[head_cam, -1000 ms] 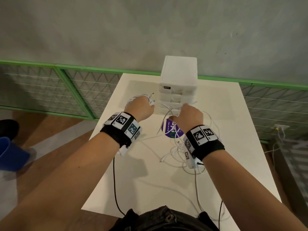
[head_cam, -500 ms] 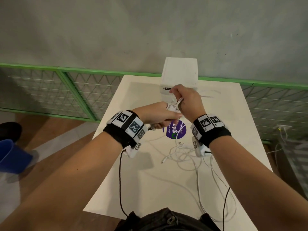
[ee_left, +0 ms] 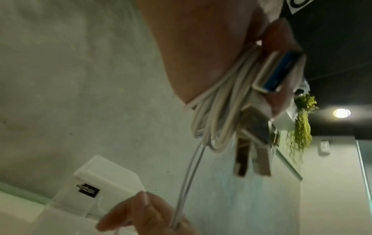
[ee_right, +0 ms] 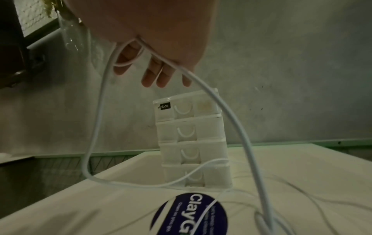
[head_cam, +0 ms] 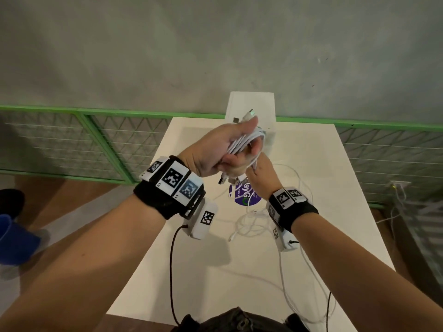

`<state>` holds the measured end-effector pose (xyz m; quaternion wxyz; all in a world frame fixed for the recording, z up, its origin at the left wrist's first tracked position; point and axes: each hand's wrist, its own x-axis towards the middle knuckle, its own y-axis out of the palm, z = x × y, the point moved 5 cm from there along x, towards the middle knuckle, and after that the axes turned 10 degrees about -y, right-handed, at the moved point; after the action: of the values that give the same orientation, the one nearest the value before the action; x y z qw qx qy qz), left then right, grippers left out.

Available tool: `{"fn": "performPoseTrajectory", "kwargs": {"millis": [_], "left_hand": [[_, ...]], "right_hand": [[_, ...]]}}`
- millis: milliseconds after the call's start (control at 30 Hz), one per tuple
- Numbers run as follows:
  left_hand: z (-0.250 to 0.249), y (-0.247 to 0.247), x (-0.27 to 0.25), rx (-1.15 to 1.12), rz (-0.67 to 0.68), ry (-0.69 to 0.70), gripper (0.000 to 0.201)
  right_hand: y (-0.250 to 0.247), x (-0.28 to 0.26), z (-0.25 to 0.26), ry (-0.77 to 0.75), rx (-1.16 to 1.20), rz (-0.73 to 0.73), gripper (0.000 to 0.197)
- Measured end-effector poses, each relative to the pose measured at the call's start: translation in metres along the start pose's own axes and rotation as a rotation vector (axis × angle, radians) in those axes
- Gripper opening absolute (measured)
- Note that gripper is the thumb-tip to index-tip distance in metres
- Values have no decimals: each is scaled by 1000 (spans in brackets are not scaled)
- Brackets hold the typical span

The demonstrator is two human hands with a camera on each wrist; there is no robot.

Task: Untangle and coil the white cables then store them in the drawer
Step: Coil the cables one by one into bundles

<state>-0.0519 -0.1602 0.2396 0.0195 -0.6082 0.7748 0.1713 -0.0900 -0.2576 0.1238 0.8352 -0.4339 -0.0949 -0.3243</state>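
Observation:
My left hand [head_cam: 215,149] is raised above the table and grips a folded bundle of white cables [head_cam: 242,142] in its palm. USB plugs [head_cam: 250,114] stick out past the thumb, and more hang below the hand. In the left wrist view the bundle [ee_left: 217,114] lies against the palm with a blue-tongued plug [ee_left: 279,71] beside it. My right hand [head_cam: 261,174] sits just below and pinches a strand [ee_left: 187,179] that hangs from the bundle. The white drawer unit [ee_right: 191,139] stands behind with all its drawers shut.
More loose white cable [head_cam: 251,219] lies tangled on the white table [head_cam: 191,271] near a round purple sticker [head_cam: 242,197]. Wrist camera leads trail off the near edge. A green-framed mesh railing [head_cam: 96,144] and a grey wall stand behind the table.
Both hands rose from the table by the drawer unit. The left hand turned palm up and lifted the gathered bundle; the right hand dropped below it along a strand.

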Motion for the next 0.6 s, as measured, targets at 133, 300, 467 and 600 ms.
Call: {"fn": "performPoseTrajectory", "kwargs": {"millis": [133, 300, 467, 600], "left_hand": [[-8, -11, -6, -37, -71, 94, 58], [-13, -19, -11, -41, -185, 156, 56], [-29, -28, -13, -164, -288, 324, 54], [-34, -41, -10, -284, -426, 394, 56]], "right_hand": [[12, -12, -5, 29, -159, 146, 44], [16, -21, -13, 193, -329, 279, 45], [14, -8, -6, 124, -194, 138, 44], [30, -19, 8, 212, 15, 297, 23]]}}
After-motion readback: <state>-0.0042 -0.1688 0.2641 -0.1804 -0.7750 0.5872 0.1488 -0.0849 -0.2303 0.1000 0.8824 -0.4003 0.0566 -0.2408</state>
